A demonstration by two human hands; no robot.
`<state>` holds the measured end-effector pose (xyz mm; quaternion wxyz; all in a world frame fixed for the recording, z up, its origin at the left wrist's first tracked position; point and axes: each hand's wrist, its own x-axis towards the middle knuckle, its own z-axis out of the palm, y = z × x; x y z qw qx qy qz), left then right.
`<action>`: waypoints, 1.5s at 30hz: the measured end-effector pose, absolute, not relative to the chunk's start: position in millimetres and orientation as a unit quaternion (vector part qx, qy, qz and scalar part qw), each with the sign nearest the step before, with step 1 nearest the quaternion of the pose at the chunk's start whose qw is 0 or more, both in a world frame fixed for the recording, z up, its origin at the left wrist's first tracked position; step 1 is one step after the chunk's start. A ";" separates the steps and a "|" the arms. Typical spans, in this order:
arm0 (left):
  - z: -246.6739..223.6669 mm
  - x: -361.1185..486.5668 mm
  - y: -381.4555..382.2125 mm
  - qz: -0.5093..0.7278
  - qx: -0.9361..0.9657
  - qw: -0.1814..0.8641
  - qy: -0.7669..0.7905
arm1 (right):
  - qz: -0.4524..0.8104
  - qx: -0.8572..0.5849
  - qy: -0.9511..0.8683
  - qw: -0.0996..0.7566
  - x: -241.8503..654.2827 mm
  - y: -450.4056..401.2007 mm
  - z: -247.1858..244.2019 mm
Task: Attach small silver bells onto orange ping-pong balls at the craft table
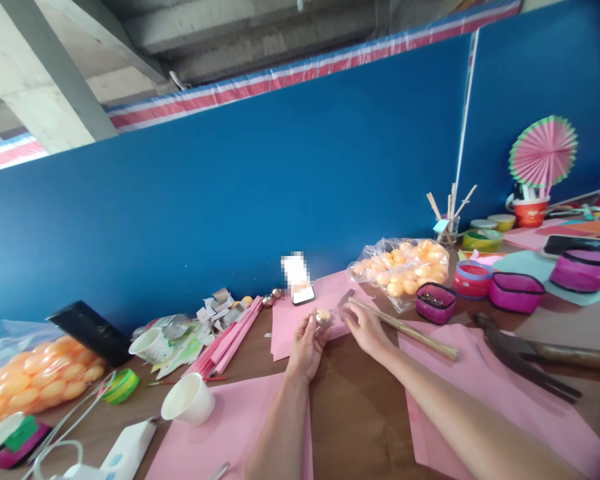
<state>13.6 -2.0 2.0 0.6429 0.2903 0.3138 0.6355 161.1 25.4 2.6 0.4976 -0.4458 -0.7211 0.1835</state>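
My left hand [309,343] holds a small round ball [323,317], pale orange with gold-looking patches, between thumb and fingers. Just right of it, my right hand [364,325] has its fingers bent and pressed together near the ball; what they hold is too small to make out. Beneath both hands lie pink paper sheets [287,330]. A hammer with a wooden handle [415,329] rests right beside my right hand. Behind the ball a phone [303,294] leans against the blue partition.
Bags of orange balls [405,263] stand behind and at far left. A white cup [189,399], pink strips [233,340] and a power strip [129,448] lie left. Purple containers [517,292] and a claw hammer [523,353] are right.
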 end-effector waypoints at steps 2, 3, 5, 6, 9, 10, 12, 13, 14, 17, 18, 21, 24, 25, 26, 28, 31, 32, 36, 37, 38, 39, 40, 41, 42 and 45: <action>1.3 13.8 -1.1 0.639 0.287 0.640 0.315 | 0.234 -0.439 -0.713 0.494 161.0 24.3 4.3; 0.9 13.7 -0.8 0.639 0.289 0.640 0.314 | 0.264 -0.434 -0.706 0.493 161.0 23.9 4.8; 0.3 13.7 -0.7 0.636 0.299 0.639 0.313 | 0.325 -0.423 -0.687 0.494 160.9 24.0 4.8; 0.1 13.7 -1.0 0.634 0.305 0.638 0.313 | 0.353 -0.417 -0.674 0.498 160.9 24.4 4.5; 0.8 13.9 -2.5 0.627 0.317 0.639 0.314 | 0.429 -0.401 -0.622 0.518 161.1 26.7 3.3; 1.3 13.9 -3.2 0.624 0.319 0.641 0.315 | 0.452 -0.400 -0.601 0.524 161.3 27.6 3.0; 2.3 14.0 -4.4 0.620 0.321 0.642 0.316 | 0.489 -0.401 -0.564 0.531 161.4 28.9 2.9; 2.8 13.9 -5.0 0.620 0.322 0.641 0.317 | 0.503 -0.403 -0.549 0.533 161.4 29.3 3.0; 3.2 13.9 -5.4 0.621 0.324 0.640 0.317 | 0.514 -0.403 -0.537 0.534 161.1 29.4 3.2; 3.5 13.6 -5.9 0.620 0.331 0.636 0.319 | 0.537 -0.387 -0.516 0.543 159.1 28.2 3.9; 3.4 13.5 -5.8 0.620 0.332 0.635 0.319 | 0.544 -0.378 -0.510 0.549 158.1 27.3 4.2; 2.1 13.1 -4.7 0.619 0.338 0.632 0.320 | 0.564 -0.348 -0.499 0.559 154.6 23.0 5.7; 0.4 13.4 -3.0 0.620 0.343 0.625 0.327 | 0.559 -0.337 -0.522 0.549 152.3 17.9 8.3; 0.0 13.9 -2.5 0.623 0.345 0.621 0.328 | 0.552 -0.337 -0.536 0.543 151.9 16.4 9.3; -0.3 14.5 -2.1 0.626 0.346 0.618 0.328 | 0.545 -0.335 -0.550 0.538 151.6 15.2 10.1; -0.5 16.0 -1.7 0.628 0.351 0.615 0.323 | 0.531 -0.325 -0.573 0.534 151.3 13.8 11.2; -0.8 17.5 -1.5 0.625 0.355 0.618 0.319 | 0.515 -0.313 -0.591 0.537 151.1 14.2 10.6; -1.0 17.7 -1.4 0.624 0.356 0.618 0.321 | 0.511 -0.313 -0.594 0.537 151.1 14.7 9.8; -2.5 17.3 -0.9 0.621 0.361 0.608 0.337 | 0.512 -0.320 -0.601 0.523 151.5 16.7 6.0; -2.8 17.3 -0.8 0.621 0.364 0.606 0.338 | 0.513 -0.322 -0.602 0.521 151.7 17.0 5.2; -2.9 17.3 -0.8 0.621 0.366 0.605 0.337 | 0.513 -0.323 -0.602 0.518 151.8 17.2 4.6; -3.0 17.3 -0.8 0.621 0.368 0.605 0.337 | 0.514 -0.325 -0.603 0.516 152.0 17.3 4.2; -3.0 17.4 -0.8 0.623 0.368 0.604 0.336 | 0.516 -0.325 -0.603 0.515 152.2 17.4 3.9; -3.1 17.5 -0.8 0.624 0.368 0.603 0.336 | 0.519 -0.324 -0.602 0.513 152.3 17.4 3.7; -3.2 17.5 -0.8 0.624 0.367 0.602 0.337 | 0.521 -0.322 -0.603 0.511 152.5 17.4 3.6; -3.6 17.3 -0.7 0.625 0.365 0.601 0.339 | 0.528 -0.315 -0.604 0.507 152.7 17.1 4.3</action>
